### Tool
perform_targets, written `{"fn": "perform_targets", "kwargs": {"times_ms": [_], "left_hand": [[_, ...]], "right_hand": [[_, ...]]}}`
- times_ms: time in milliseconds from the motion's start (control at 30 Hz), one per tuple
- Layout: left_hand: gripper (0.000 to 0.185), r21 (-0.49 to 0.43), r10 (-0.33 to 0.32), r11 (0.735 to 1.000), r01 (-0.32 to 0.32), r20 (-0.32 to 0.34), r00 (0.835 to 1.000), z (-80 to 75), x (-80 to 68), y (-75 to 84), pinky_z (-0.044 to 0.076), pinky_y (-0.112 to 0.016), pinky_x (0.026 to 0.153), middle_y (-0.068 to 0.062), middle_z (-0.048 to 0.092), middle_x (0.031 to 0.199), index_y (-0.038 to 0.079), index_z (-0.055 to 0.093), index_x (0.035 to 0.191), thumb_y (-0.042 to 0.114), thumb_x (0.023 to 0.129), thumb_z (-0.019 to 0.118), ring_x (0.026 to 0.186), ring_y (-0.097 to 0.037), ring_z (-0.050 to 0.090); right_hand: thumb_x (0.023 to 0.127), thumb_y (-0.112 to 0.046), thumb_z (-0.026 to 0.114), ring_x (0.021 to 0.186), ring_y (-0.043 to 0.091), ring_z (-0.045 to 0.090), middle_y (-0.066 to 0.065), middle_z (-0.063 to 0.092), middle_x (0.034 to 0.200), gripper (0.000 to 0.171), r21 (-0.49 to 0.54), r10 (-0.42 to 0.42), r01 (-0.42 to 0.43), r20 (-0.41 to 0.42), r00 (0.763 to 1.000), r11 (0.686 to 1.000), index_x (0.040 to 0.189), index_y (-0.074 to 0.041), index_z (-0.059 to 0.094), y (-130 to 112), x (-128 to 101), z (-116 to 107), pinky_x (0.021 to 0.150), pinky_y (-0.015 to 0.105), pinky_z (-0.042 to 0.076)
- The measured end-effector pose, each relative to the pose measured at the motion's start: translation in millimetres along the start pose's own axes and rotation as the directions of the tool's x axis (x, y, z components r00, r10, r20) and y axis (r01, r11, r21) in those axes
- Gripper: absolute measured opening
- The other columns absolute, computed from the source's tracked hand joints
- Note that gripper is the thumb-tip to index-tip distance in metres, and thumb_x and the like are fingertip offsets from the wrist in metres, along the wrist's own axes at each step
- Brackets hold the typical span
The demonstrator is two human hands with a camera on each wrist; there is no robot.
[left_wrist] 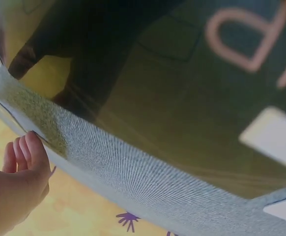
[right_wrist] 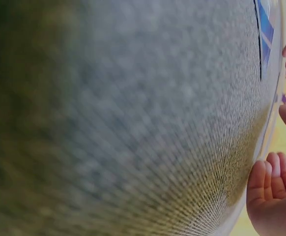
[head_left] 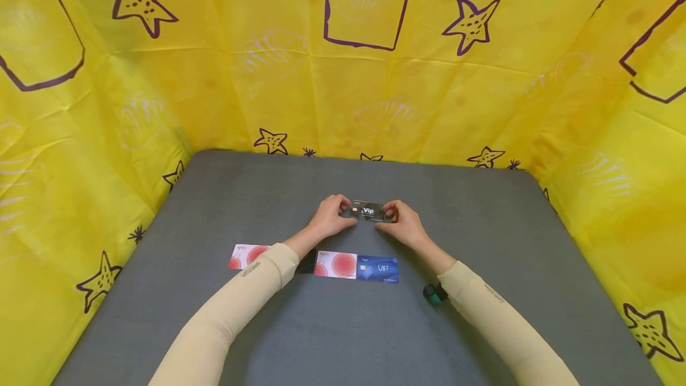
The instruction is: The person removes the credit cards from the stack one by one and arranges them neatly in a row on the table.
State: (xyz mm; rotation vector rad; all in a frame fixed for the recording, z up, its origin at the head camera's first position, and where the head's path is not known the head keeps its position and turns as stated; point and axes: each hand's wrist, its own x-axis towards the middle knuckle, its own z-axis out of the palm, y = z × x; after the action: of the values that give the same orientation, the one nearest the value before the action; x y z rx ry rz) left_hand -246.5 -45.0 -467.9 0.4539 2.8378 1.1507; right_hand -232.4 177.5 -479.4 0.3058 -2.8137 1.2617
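Note:
A dark VIP card (head_left: 367, 211) with white lettering and a small chip is stretched between both hands near the middle of the table. My left hand (head_left: 330, 217) holds its left end with thumb and fingers. At the opposite end, my right hand (head_left: 403, 222) grips the card with bent fingers, its thumb low at the near corner. The left wrist view shows the left hand (left_wrist: 25, 182) at the lower left, beyond a large, close, glossy dark card (left_wrist: 148, 123). Fingers of both hands appear along the right side in the right wrist view, the right hand (right_wrist: 275, 201) lower.
Nearer on the grey table (head_left: 343, 338) runs a row of cards: a pink-and-white card (head_left: 246, 253), a dark card (head_left: 307, 264) mostly hidden by the left forearm, another pink-and-white card (head_left: 336, 265) and a blue VIP card (head_left: 378, 268). Yellow patterned cloth (head_left: 332, 94) surrounds the table's back and sides.

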Motion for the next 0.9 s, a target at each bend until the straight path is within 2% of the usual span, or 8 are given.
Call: {"fn": "perform_targets", "kwargs": {"times_ms": [900], "left_hand": [[0.049, 0.051, -0.027, 0.998, 0.024, 0.051, 0.998, 7.6, 22.3, -6.7, 0.045, -0.034, 0.086, -0.010, 0.058, 0.102, 0.001, 0.062, 0.118, 0.020, 0.077, 0.083, 0.095, -0.023, 0.055]], "right_hand": [[0.074, -0.020, 0.084, 0.079, 0.022, 0.052, 0.011, 0.061, 0.095, 0.054, -0.058, 0.069, -0.066, 0.055, 0.996, 0.996, 0.117, 0.003, 0.060, 2.5, 16.6, -0.3, 0.072, 0.031, 0.040]]}}
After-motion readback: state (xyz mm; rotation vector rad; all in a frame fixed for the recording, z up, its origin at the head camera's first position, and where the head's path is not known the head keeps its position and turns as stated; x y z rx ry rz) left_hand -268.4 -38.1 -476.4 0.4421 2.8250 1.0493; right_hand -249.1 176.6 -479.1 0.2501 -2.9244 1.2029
